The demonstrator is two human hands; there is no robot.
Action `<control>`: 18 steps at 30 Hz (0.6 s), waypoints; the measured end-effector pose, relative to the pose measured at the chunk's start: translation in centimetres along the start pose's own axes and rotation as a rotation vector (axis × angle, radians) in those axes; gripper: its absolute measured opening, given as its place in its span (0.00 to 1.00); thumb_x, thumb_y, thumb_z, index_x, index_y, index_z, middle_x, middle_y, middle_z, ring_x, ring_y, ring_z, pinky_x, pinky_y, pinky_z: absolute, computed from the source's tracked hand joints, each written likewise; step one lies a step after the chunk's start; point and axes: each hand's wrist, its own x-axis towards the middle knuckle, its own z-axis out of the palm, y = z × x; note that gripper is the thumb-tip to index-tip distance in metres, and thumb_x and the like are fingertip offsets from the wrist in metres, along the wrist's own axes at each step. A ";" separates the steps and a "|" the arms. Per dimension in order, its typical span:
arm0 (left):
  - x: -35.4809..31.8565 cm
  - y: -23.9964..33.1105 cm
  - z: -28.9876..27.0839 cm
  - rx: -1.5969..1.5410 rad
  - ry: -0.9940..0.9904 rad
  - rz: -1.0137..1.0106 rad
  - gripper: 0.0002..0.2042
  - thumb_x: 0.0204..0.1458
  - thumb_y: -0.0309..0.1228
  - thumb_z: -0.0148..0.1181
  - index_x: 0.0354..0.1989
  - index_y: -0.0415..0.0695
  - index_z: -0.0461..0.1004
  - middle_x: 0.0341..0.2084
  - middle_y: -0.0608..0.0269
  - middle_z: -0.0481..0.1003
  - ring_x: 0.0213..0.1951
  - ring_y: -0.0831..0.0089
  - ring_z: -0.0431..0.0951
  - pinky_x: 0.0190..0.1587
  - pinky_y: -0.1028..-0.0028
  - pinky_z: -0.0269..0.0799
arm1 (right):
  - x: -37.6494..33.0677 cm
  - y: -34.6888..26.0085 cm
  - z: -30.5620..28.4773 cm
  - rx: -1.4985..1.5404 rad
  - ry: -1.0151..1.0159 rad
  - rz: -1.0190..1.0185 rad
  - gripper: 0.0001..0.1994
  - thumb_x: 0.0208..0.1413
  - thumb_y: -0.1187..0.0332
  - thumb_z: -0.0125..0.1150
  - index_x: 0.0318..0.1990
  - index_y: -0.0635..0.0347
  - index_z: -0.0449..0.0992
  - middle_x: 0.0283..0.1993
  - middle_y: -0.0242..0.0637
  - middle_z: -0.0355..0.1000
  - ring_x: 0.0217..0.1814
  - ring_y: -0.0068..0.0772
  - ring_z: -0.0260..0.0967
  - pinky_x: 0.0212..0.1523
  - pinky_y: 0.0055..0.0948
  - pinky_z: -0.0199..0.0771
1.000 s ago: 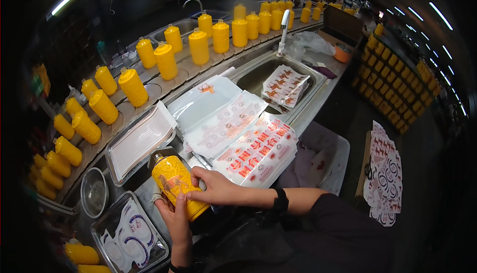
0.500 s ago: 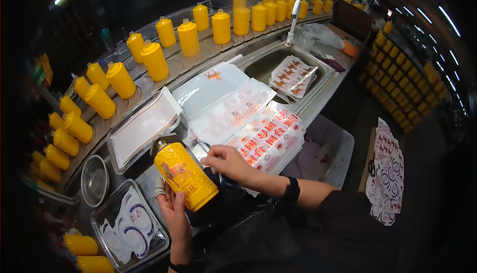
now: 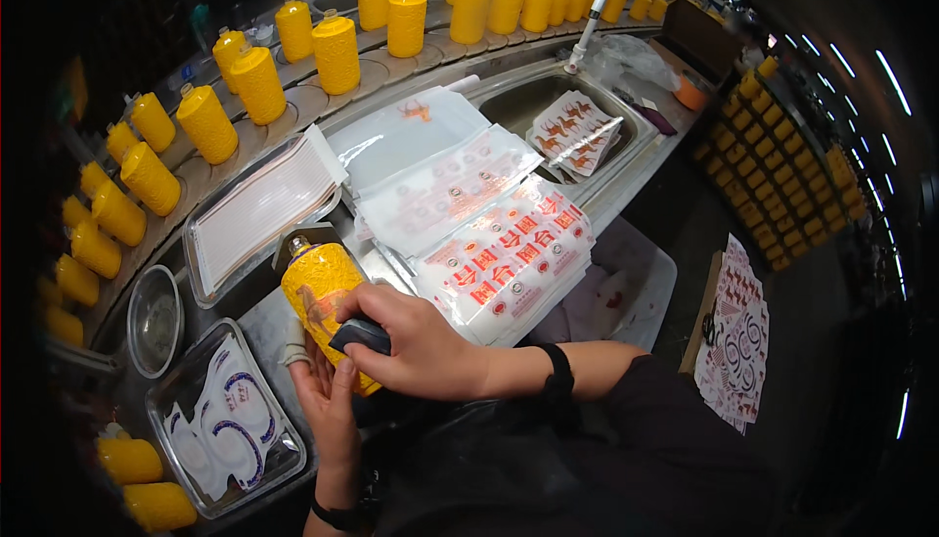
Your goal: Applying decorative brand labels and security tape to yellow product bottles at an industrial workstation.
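Note:
My left hand [image 3: 328, 410] holds a yellow embossed bottle [image 3: 315, 275] from below, its fingers wrapped around the near side and a pale covering on one finger. The bottle is tilted, neck pointing away, and a copper-coloured horse decal shows partly on its face. In my right hand [image 3: 421, 346] is a small dark flat block, like a scraper [image 3: 360, 335], its edge against the bottle by the decal. That hand covers the bottle's lower right side. Behind the bottle neck stands a dark angled holder [image 3: 286, 244].
Yellow bottles [image 3: 337, 53] line a curved conveyor [image 3: 377, 66]. Decal sheets [image 3: 509, 263] lie right of the bottle, before a sink [image 3: 641, 136]. A tray of paper strips [image 3: 259, 209], a metal bowl [image 3: 156, 322] and a tray of cut decals [image 3: 293, 459] sit left. A bottle rack [image 3: 782, 165] stands far right.
My right hand has moved over the bottle's front, and the dark scraper now shows against it. My left hand still holds the bottle. The whole view has shifted slightly.

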 end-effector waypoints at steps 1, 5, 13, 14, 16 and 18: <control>0.0 0.0 0.0 -0.001 0.002 0.002 0.32 0.56 0.29 0.55 0.67 0.33 0.48 0.63 0.47 0.58 0.66 0.63 0.58 0.68 0.66 0.50 | 0.2 -0.1 0.0 0.004 0.003 0.021 0.15 0.48 0.72 0.64 0.43 0.64 0.69 0.39 0.46 0.71 0.40 0.46 0.73 0.41 0.32 0.73; 0.0 0.2 0.1 0.005 -0.003 0.000 0.32 0.56 0.30 0.56 0.66 0.33 0.48 0.63 0.47 0.57 0.66 0.62 0.58 0.68 0.65 0.50 | 0.0 0.4 -0.8 -0.070 0.001 0.101 0.14 0.49 0.72 0.63 0.43 0.64 0.70 0.38 0.45 0.71 0.38 0.44 0.74 0.39 0.32 0.73; 0.0 0.2 0.2 -0.057 0.000 0.003 0.33 0.56 0.31 0.56 0.66 0.34 0.48 0.64 0.47 0.56 0.66 0.61 0.58 0.68 0.64 0.50 | -0.6 0.8 -1.8 -0.114 0.068 0.148 0.14 0.48 0.74 0.62 0.42 0.65 0.67 0.37 0.49 0.70 0.39 0.52 0.71 0.40 0.38 0.71; 0.0 0.1 0.2 -0.051 0.003 -0.009 0.33 0.56 0.31 0.56 0.66 0.34 0.48 0.64 0.47 0.56 0.66 0.61 0.58 0.68 0.64 0.50 | -0.7 0.7 -1.7 -0.128 0.102 0.136 0.14 0.48 0.74 0.63 0.42 0.64 0.69 0.37 0.45 0.71 0.38 0.43 0.72 0.40 0.33 0.72; 0.0 0.1 0.2 -0.049 -0.011 0.042 0.33 0.56 0.30 0.56 0.66 0.34 0.48 0.64 0.47 0.56 0.66 0.61 0.58 0.68 0.63 0.50 | -0.6 0.5 -1.4 -0.142 0.131 0.132 0.13 0.48 0.74 0.64 0.42 0.64 0.71 0.37 0.41 0.72 0.37 0.33 0.74 0.39 0.28 0.72; 0.0 0.1 0.2 -0.035 0.000 0.018 0.33 0.56 0.30 0.55 0.67 0.35 0.48 0.64 0.47 0.56 0.66 0.61 0.58 0.68 0.63 0.50 | -0.3 0.3 -1.2 -0.063 0.054 0.020 0.13 0.48 0.74 0.64 0.42 0.64 0.72 0.37 0.41 0.72 0.37 0.34 0.73 0.39 0.27 0.72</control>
